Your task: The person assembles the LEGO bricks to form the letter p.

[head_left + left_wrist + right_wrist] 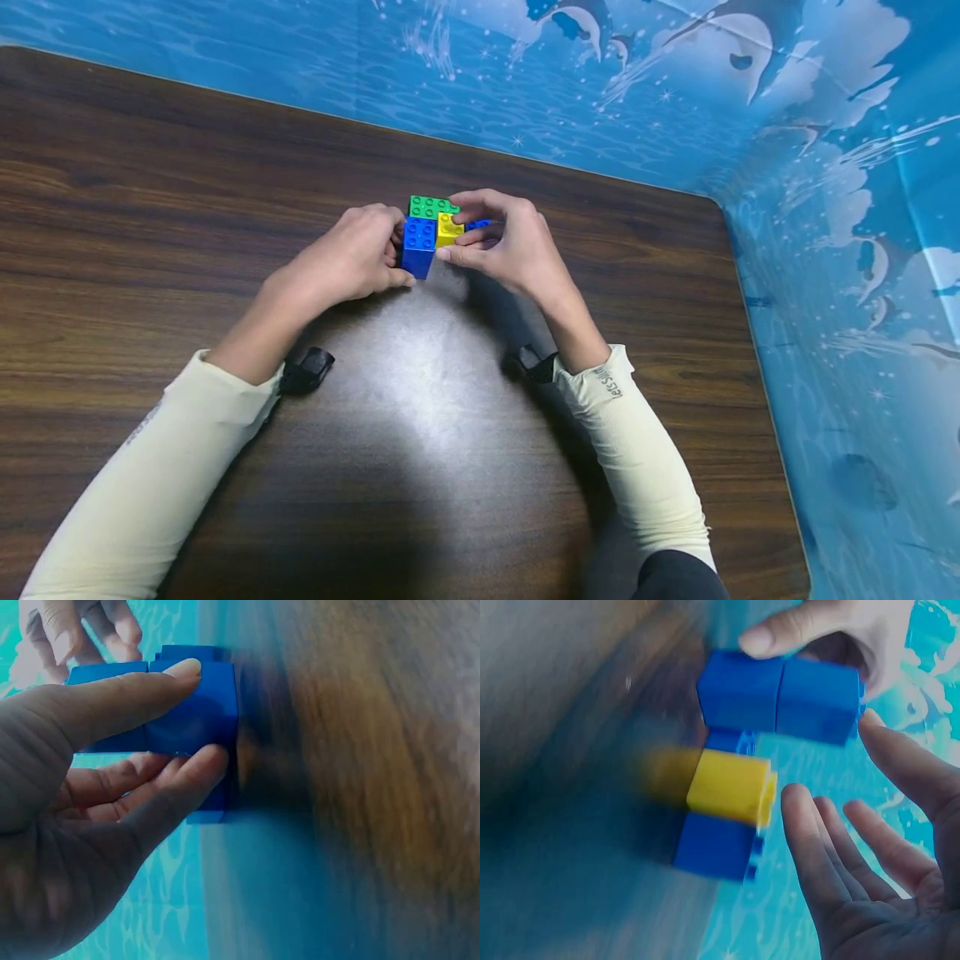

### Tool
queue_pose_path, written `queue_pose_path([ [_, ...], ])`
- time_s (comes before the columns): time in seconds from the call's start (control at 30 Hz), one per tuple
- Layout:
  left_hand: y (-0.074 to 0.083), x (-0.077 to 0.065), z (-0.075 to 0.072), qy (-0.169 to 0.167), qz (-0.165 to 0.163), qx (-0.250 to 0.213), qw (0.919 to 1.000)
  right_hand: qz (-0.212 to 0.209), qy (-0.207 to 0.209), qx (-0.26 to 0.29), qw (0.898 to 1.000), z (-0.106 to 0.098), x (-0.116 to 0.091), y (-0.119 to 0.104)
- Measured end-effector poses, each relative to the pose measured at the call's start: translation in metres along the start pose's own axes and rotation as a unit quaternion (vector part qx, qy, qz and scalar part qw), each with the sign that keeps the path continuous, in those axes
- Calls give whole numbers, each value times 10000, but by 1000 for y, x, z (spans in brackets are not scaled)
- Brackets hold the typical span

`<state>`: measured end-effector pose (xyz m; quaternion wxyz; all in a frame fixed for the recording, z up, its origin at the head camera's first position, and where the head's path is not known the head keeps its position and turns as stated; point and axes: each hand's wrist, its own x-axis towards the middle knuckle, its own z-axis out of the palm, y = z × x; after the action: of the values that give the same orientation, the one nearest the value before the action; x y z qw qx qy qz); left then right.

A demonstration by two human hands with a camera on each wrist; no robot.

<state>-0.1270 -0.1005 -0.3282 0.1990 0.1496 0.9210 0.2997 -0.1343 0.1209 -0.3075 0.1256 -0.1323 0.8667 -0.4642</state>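
Thumb and fingers of my left hand (pixel 345 254) pinch a stack of two blue toy building bricks (pixel 417 262) by its sides; the left wrist view shows the thumb across the blue stack (pixel 191 709). Right beside the stack is a yellow brick (pixel 446 237), with a green brick (pixel 423 205) behind. Another blue brick (pixel 716 847) adjoins the yellow one, partly covered by my right hand (pixel 513 242) in the head view. That hand hovers over the yellow brick, fingers spread; in the right wrist view its fingertips (pixel 796 799) stand apart from the bricks.
The bricks are near the far side of a dark wood-grain table (pixel 420 467). A blue sea-print sheet (pixel 480 75) with dolphins rises behind the table and along its right side. Each forearm wears a pale sleeve and a black wrist device (pixel 306 372).
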Motion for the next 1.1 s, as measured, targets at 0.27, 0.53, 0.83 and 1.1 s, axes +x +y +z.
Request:
queue_pose_path([
  [0.27, 0, -6, -10, 215, 185, -129, 9995, 208, 47, 231, 9995, -21, 2, 17],
  [0.53, 5, -10, -13, 448, 549, -363, 9968, 451, 227, 119, 9987, -32, 5, 30],
  [0.83, 4, -11, -15, 429, 551, -456, 9965, 477, 270, 25, 9985, -35, 13, 36],
  [1.1, 2, -13, -21, 158, 369, -448, 9982, 244, 263, -242, 9991, -26, 20, 33],
])
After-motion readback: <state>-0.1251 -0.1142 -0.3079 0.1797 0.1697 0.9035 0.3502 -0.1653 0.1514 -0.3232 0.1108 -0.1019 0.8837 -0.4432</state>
